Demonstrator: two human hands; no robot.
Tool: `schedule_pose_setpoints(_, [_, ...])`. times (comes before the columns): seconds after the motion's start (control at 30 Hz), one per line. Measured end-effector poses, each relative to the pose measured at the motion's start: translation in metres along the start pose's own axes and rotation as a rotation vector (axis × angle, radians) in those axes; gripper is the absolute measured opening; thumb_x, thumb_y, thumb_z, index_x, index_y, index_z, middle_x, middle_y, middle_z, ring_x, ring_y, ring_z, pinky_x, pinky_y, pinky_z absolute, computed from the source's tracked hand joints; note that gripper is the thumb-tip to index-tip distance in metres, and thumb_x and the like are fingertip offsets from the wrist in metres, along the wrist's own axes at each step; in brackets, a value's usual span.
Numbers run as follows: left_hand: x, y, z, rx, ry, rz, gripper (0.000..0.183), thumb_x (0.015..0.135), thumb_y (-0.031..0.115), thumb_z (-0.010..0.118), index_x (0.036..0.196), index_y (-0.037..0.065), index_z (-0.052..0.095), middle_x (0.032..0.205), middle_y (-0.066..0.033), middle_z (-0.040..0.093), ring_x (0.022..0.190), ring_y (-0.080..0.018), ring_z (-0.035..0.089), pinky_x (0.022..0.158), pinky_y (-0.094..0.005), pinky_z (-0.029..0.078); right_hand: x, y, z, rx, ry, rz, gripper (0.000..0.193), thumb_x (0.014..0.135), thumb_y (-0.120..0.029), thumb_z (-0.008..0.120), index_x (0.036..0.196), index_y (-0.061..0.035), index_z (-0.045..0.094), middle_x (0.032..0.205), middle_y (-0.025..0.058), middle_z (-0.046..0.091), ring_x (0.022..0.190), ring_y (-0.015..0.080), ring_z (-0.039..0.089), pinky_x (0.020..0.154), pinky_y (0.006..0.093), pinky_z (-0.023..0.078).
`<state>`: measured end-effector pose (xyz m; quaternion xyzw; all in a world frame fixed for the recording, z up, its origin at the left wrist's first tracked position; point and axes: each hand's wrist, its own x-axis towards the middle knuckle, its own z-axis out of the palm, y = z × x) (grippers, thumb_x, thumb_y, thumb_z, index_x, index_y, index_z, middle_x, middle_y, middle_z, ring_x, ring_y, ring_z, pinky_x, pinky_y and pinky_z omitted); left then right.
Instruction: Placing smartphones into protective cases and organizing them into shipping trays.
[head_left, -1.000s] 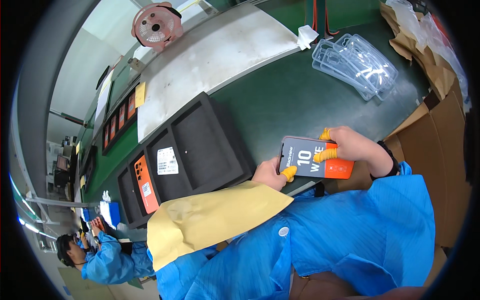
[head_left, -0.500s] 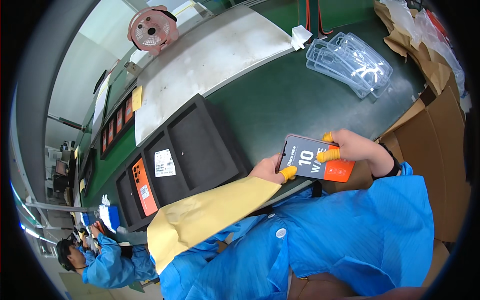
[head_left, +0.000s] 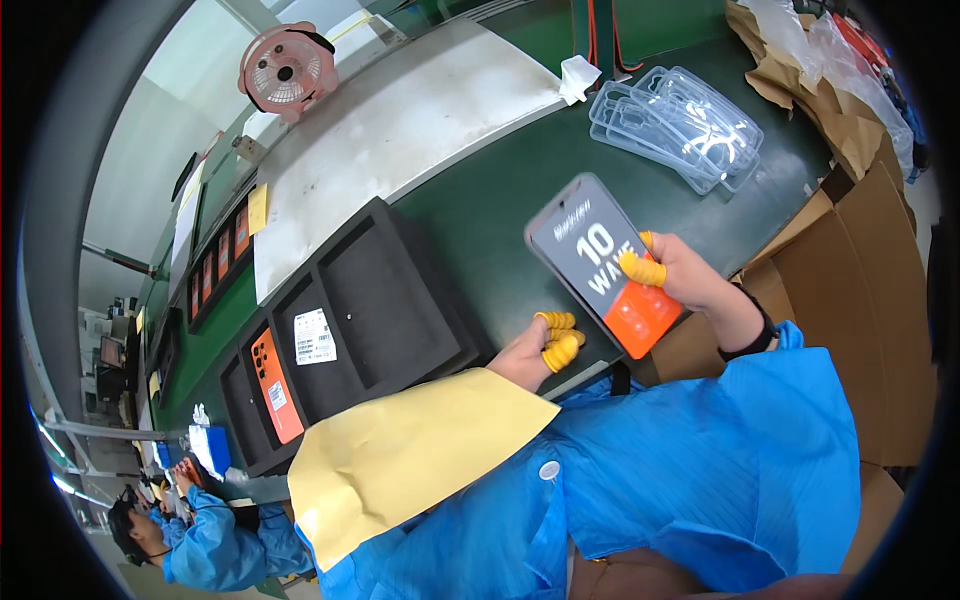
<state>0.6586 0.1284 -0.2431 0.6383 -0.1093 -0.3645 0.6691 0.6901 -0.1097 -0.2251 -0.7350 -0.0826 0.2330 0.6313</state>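
Observation:
My right hand (head_left: 683, 275) grips a smartphone (head_left: 603, 262) near its lower end, thumb across the front. The phone's face is grey with an orange lower part and white print, and it tilts with its top toward the far left. My left hand (head_left: 530, 352) is beside the phone's lower left edge, apart from it. Its fingers are curled together with the thumb, and I see nothing between them. Yellow finger cots cover fingertips on both hands. Left of that hand, a black compartment tray (head_left: 450, 340) holds an orange phone (head_left: 275, 387), back up, and a white label sheet (head_left: 314, 337).
Clear plastic trays (head_left: 680, 125) lie stacked at the far right of the green table. An open cardboard box (head_left: 840, 290) stands at right. A pale board (head_left: 400, 120) and a pink fan (head_left: 287, 72) are at the back. A co-worker (head_left: 215, 540) in blue sits at lower left.
My left hand has let go of the phone and drawn slightly left. My right hand has turned the phone, swinging its top up and away. The whole view has shifted slightly.

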Motion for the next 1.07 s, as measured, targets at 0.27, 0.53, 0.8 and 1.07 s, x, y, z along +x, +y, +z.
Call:
schedule_pose_setpoints(0.27, [-0.001, 0.019, 0.015, 0.378, 0.028, -0.062, 0.031, 0.080, 0.019, 0.058, 0.104, 0.000, 0.052, 0.088, -0.0091, 0.061, 0.081, -0.0160, 0.057, 0.075, -0.0282, 0.043, 0.021, -0.018, 0.047, 0.344, -0.019, -0.284, 0.029, 0.081, -0.024, 0.059, 0.098, -0.0008, 0.054, 0.088, 0.0008, 0.059, 0.077, 0.0053, 0.052, 0.069, 0.0209, 0.043])
schedule_pose_setpoints(0.53, [-0.007, 0.023, 0.008, 0.376, 0.148, 0.090, 0.021, 0.083, 0.014, 0.054, 0.096, -0.003, 0.055, 0.080, -0.0069, 0.062, 0.075, -0.0142, 0.059, 0.068, -0.0264, 0.045, 0.021, -0.027, 0.064, 0.398, 0.252, -0.298, 0.026, 0.081, -0.021, 0.059, 0.096, -0.0003, 0.054, 0.084, 0.0017, 0.058, 0.075, 0.0043, 0.051, 0.066, 0.0205, 0.043])
schedule_pose_setpoints(0.8, [-0.009, 0.016, 0.004, 0.479, 0.338, 0.010, 0.016, 0.086, 0.013, 0.049, 0.095, 0.001, 0.053, 0.076, -0.0023, 0.059, 0.065, -0.0064, 0.050, 0.062, -0.0215, 0.042, 0.028, -0.021, 0.083, 0.271, 0.440, -0.513, 0.022, 0.080, -0.017, 0.060, 0.090, 0.0002, 0.053, 0.076, 0.0011, 0.056, 0.070, 0.0047, 0.048, 0.062, 0.0212, 0.041])
schedule_pose_setpoints(1.07, [-0.013, 0.024, -0.008, -0.192, 0.051, -0.056, 0.025, 0.086, 0.028, 0.051, 0.097, 0.005, 0.052, 0.086, -0.0036, 0.056, 0.074, -0.0082, 0.050, 0.063, -0.0220, 0.042, 0.008, -0.048, 0.064, -0.806, 0.032, -1.032, 0.099, 0.060, -0.050, 0.070, 0.133, -0.0099, 0.016, 0.131, 0.0142, 0.024, 0.121, 0.0337, 0.022, 0.099, 0.0463, 0.019])
